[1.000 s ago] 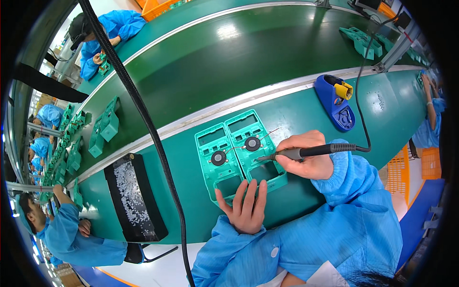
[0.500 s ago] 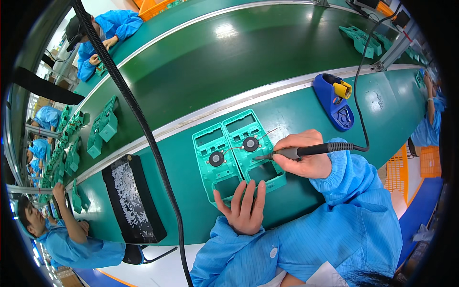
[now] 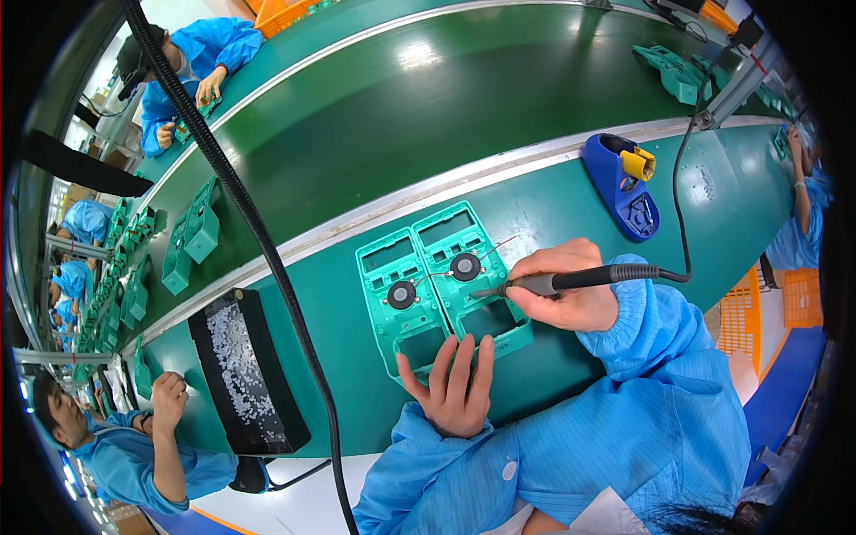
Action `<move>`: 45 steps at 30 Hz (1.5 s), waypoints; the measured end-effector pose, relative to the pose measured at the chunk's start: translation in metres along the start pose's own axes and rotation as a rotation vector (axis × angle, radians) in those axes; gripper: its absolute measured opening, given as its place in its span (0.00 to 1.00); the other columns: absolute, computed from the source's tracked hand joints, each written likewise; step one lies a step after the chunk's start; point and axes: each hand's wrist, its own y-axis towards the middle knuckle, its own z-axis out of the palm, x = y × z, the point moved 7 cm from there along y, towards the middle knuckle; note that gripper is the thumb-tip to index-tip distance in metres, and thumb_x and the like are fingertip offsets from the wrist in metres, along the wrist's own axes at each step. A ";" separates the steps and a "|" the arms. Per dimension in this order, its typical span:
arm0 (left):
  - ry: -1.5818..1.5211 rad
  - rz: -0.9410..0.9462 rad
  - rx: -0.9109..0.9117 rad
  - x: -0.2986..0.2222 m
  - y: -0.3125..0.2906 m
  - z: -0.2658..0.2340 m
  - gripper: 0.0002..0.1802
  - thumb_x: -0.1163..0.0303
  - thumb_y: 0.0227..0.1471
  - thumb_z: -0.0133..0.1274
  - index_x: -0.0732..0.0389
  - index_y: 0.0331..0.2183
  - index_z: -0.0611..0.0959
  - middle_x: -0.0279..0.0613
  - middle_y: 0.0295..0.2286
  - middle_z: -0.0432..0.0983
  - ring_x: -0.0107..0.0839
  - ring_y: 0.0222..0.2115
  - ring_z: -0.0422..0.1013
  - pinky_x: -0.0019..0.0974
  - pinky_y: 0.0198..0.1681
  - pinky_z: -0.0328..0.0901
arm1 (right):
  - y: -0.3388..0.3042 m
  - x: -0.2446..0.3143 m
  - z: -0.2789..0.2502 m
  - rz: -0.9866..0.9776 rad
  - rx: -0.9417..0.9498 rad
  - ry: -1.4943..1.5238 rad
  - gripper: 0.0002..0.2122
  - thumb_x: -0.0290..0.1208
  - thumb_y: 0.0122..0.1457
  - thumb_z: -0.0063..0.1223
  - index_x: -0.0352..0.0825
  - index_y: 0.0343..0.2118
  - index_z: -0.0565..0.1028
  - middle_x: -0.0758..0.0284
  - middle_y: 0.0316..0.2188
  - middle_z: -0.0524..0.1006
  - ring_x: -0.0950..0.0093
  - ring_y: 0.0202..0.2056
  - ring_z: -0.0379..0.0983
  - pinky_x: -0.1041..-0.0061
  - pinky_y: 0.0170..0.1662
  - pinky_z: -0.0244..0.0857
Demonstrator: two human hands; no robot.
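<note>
Two green plastic housings lie side by side on the green bench before me. Each has a round black speaker set in it, the left speaker and the right speaker, with thin wires running between and beyond them. My right hand is closed round a soldering iron; its tip points at the right housing, just below the right speaker. I cannot tell whether the tip touches. My left hand lies with fingers spread on the housings' near edge, holding nothing.
A blue soldering-iron stand stands at the right, the iron's cable looping past it. Left is a black tray of small white pieces. A thick black hose crosses the view. More green housings sit on the belt. Co-workers sit around.
My hands, the iron and the housings stay almost in place. The co-worker at lower left has brought a hand down and toward the black tray.
</note>
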 end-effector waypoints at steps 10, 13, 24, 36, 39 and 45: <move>0.001 0.000 0.000 -0.001 0.001 0.000 0.19 0.64 0.42 0.61 0.52 0.41 0.83 0.34 0.38 0.75 0.33 0.42 0.70 0.67 0.60 0.42 | 0.001 0.001 0.000 -0.021 0.012 -0.003 0.04 0.26 0.46 0.60 0.33 0.25 0.77 0.64 0.17 0.75 0.70 0.16 0.72 0.77 0.21 0.65; 0.005 -0.003 -0.009 -0.001 0.002 0.000 0.20 0.65 0.42 0.61 0.52 0.41 0.83 0.34 0.38 0.75 0.33 0.42 0.70 0.67 0.60 0.42 | 0.002 0.001 0.000 -0.025 0.019 -0.007 0.04 0.26 0.46 0.60 0.33 0.25 0.77 0.64 0.17 0.75 0.69 0.16 0.72 0.76 0.21 0.65; -0.004 0.003 0.005 -0.001 0.001 0.000 0.20 0.66 0.42 0.61 0.52 0.42 0.83 0.34 0.38 0.75 0.33 0.42 0.70 0.68 0.60 0.42 | 0.003 0.008 -0.013 -0.036 -0.020 -0.005 0.04 0.25 0.46 0.60 0.33 0.25 0.77 0.64 0.17 0.75 0.71 0.15 0.71 0.76 0.20 0.65; -0.009 -0.015 -0.005 -0.003 0.004 0.002 0.18 0.64 0.45 0.59 0.53 0.42 0.83 0.34 0.39 0.75 0.33 0.43 0.70 0.66 0.60 0.43 | -0.006 0.014 -0.007 -0.168 -0.051 -0.008 0.05 0.23 0.43 0.62 0.31 0.24 0.78 0.65 0.18 0.77 0.74 0.14 0.71 0.78 0.18 0.63; -0.013 -0.016 -0.007 -0.003 0.004 0.001 0.18 0.63 0.46 0.58 0.52 0.42 0.83 0.34 0.39 0.75 0.33 0.43 0.70 0.66 0.60 0.43 | -0.007 0.014 -0.005 -0.175 -0.069 -0.014 0.05 0.23 0.42 0.62 0.31 0.24 0.78 0.65 0.18 0.76 0.74 0.14 0.70 0.78 0.18 0.63; -0.009 -0.010 0.016 -0.003 0.004 0.002 0.17 0.63 0.47 0.58 0.52 0.42 0.83 0.34 0.39 0.75 0.33 0.43 0.70 0.66 0.60 0.43 | -0.008 0.010 -0.003 -0.183 -0.078 -0.030 0.05 0.23 0.42 0.63 0.31 0.24 0.78 0.65 0.16 0.76 0.74 0.13 0.70 0.78 0.18 0.63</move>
